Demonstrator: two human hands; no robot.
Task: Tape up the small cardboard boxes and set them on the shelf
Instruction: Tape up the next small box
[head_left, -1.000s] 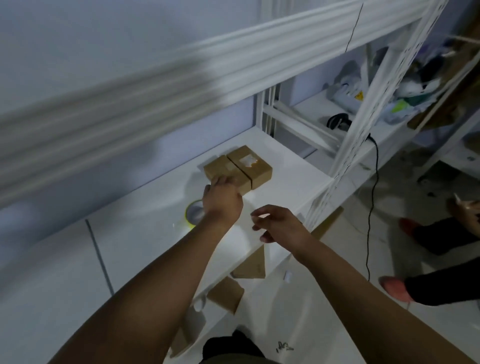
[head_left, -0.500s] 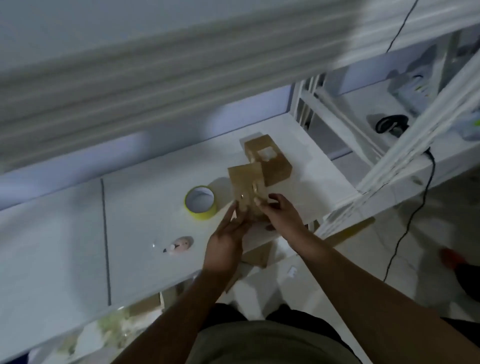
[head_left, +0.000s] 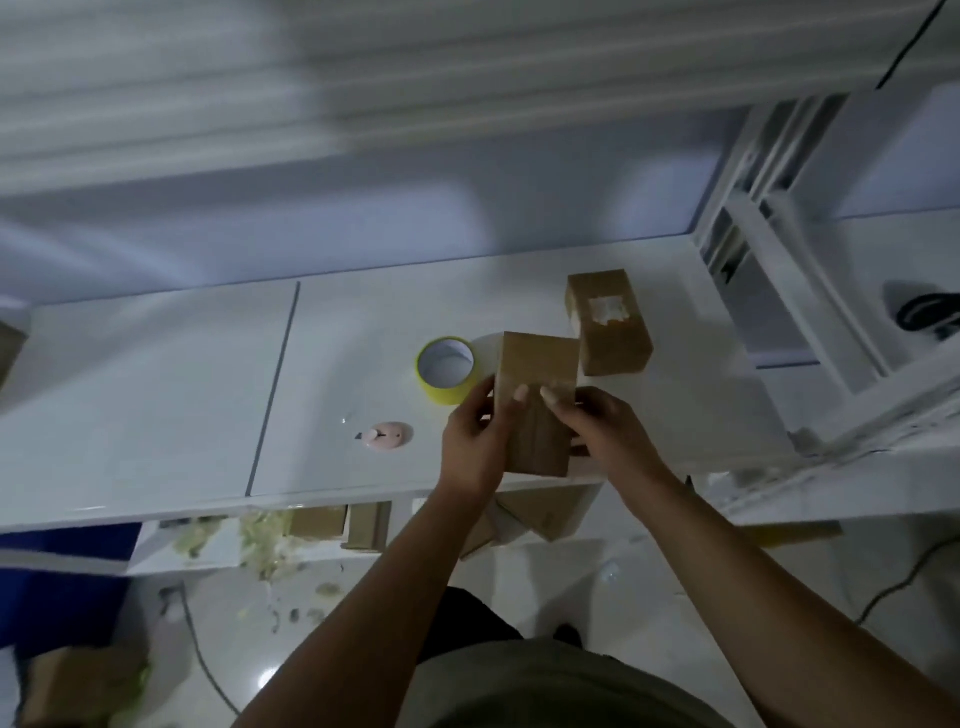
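Right now I grip a small cardboard box (head_left: 537, 384) between both hands, my left hand (head_left: 475, 441) curled round its left side, my right hand (head_left: 608, 436) round its right, thumbs pressed on its top face, over the white shelf (head_left: 156, 389) near its front edge. A second box (head_left: 610, 327) lies on the shelf just behind, a yellow tape roll (head_left: 448, 370) to the left

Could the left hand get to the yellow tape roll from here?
Probably yes: the tape roll lies just beyond the left hand with nothing between, though that hand must first release the box.
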